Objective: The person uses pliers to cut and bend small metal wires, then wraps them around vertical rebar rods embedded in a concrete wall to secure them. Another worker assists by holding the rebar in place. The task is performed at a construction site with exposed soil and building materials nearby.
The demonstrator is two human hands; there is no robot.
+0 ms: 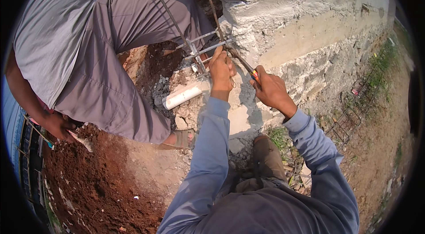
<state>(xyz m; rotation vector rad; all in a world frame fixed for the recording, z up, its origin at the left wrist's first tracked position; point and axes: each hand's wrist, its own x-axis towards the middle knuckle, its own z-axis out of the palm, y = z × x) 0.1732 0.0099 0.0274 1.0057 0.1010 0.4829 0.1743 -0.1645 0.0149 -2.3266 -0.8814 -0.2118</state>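
Note:
My right hand [272, 90] is closed round the red-and-yellow handle of long, dark metal pincers [242, 61]. Their far end reaches the steel bars beside the concrete; the exact shape of the jaws is hard to make out. Close by, the fingers of my left hand [221, 71] are pinched together at the rebar frame [195, 50]. A thin loop of wire [233, 83] shows below those fingers. Upright rods [166, 6] rise from the crossed bars. What the fingertips of my left hand press on is partly hidden.
A broken concrete wall [305, 34] stands ahead and to the right. Another person [119, 57] is close on the left, a stick-like tool [82, 141] in one hand. A white pipe [182, 96] lies among rubble. Red soil [102, 181] lies at left, a wire cage [349, 121] at right.

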